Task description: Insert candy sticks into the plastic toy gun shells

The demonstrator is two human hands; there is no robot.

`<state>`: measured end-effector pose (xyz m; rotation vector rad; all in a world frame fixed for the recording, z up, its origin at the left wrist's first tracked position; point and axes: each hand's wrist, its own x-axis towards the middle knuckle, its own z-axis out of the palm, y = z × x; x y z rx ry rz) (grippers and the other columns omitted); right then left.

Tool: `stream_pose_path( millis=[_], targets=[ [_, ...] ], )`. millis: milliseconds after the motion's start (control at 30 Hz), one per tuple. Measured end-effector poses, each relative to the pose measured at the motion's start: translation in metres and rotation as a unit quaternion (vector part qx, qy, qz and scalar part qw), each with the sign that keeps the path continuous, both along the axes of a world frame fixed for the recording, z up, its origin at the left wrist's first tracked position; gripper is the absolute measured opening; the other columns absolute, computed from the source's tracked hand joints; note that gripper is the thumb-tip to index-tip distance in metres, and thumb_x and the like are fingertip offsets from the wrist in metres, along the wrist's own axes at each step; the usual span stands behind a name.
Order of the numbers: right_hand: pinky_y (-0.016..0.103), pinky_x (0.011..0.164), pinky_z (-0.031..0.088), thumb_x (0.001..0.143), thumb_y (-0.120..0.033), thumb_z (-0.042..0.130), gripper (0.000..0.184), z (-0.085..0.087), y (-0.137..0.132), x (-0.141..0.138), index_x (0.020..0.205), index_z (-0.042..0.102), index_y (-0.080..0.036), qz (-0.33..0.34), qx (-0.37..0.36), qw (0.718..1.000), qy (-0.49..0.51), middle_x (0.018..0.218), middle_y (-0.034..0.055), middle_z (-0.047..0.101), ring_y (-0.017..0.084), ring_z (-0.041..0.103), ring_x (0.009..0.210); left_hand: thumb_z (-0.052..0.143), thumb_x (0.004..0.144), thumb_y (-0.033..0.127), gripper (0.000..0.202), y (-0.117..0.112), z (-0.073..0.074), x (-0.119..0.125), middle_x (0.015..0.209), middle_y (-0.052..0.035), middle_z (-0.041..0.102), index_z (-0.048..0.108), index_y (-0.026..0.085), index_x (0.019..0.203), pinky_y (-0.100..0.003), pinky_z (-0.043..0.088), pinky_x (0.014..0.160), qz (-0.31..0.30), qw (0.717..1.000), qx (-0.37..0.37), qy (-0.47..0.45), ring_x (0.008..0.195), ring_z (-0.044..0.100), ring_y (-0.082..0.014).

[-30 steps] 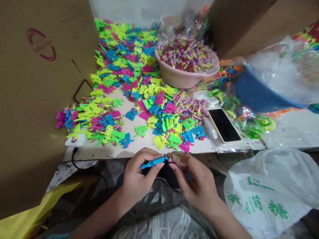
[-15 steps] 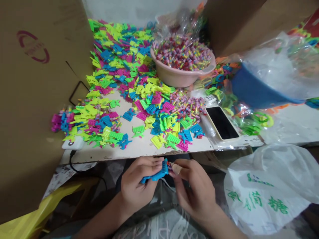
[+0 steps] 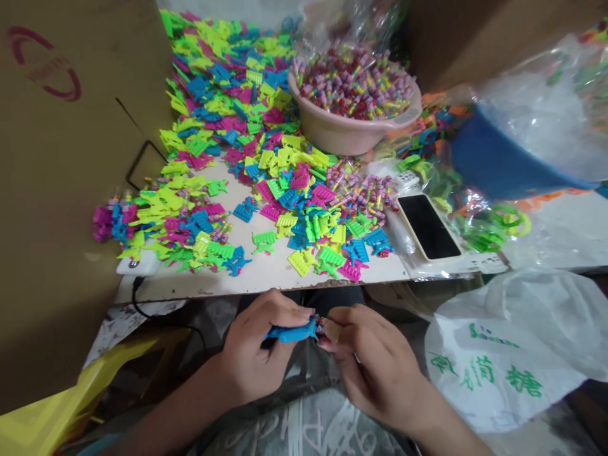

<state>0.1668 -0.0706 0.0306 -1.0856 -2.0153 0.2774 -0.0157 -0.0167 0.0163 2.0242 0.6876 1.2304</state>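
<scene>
In front of my lap, my left hand (image 3: 256, 348) is closed around a blue plastic toy piece (image 3: 292, 333), which lies nearly level with its end pointing right. My right hand (image 3: 380, 354) pinches a small wrapped tube (image 3: 320, 325) with red on it. The tube's tip meets the right end of the blue piece; my fingers hide most of it, and how far it sits inside I cannot tell. Beyond my hands, similar pieces in green, yellow, pink and blue form a loose pile (image 3: 308, 221) on the white table (image 3: 228, 282).
A pink basin (image 3: 342, 130) full of small tubes stands behind the pile. To its right are a phone (image 3: 430, 227) and a blue basin (image 3: 494, 161) with plastic bags. A large cardboard box (image 3: 71, 190) walls the left side; a white sack (image 3: 503, 354) hangs at right.
The blue piece has tilted from slanting upward to nearly level. My right hand has brought the tube against its end. The view has shifted slightly.
</scene>
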Motion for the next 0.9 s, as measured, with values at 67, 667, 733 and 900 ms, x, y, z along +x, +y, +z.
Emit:
stream_pose_path(
  millis=[67, 667, 733, 900],
  targets=[
    [0.027, 0.067, 0.051, 0.090, -0.002, 0.042, 0.018, 0.001, 0.000, -0.003, 0.093, 0.052, -0.017, -0.011, 0.003, 1.000, -0.008, 0.086, 0.0081, 0.064, 0.017, 0.056, 0.074, 0.057, 0.080, -0.006, 0.029, 0.000, 0.002, -0.002, 0.085, -0.0044, 0.071, 0.062, 0.017, 0.097, -0.021, 0.059, 0.072, 0.003, 1.000, -0.007, 0.016, 0.077, 0.069, -0.0117],
    [0.029, 0.060, 0.045, 0.090, 0.001, 0.038, 0.022, 0.008, -0.002, -0.016, 0.092, 0.051, -0.016, -0.007, 0.004, 0.999, -0.039, 0.079, 0.0072, 0.061, 0.018, 0.047, 0.069, 0.062, 0.090, 0.014, 0.007, -0.005, 0.001, -0.005, 0.079, -0.0020, 0.068, 0.065, 0.020, 0.091, -0.023, 0.062, 0.066, 0.023, 0.998, -0.026, -0.051, 0.071, 0.070, -0.0128],
    [0.028, 0.063, 0.045, 0.090, 0.001, 0.037, 0.022, 0.010, 0.000, -0.012, 0.090, 0.049, -0.017, 0.019, -0.023, 0.999, -0.033, 0.080, 0.0063, 0.060, 0.017, 0.047, 0.071, 0.062, 0.091, 0.015, 0.008, -0.003, 0.000, -0.006, 0.077, -0.0013, 0.068, 0.065, 0.022, 0.091, -0.025, 0.061, 0.065, -0.004, 0.998, -0.041, -0.052, 0.069, 0.068, -0.0127],
    [0.027, 0.065, 0.045, 0.091, -0.002, 0.035, 0.021, 0.013, 0.004, -0.006, 0.087, 0.045, -0.020, 0.055, -0.088, 0.994, -0.021, 0.080, 0.0040, 0.057, 0.016, 0.047, 0.071, 0.063, 0.091, 0.018, 0.005, -0.005, 0.000, -0.007, 0.070, -0.0010, 0.065, 0.065, 0.021, 0.088, -0.023, 0.055, 0.059, -0.015, 0.997, -0.064, -0.036, 0.063, 0.063, -0.0120]
  ],
)
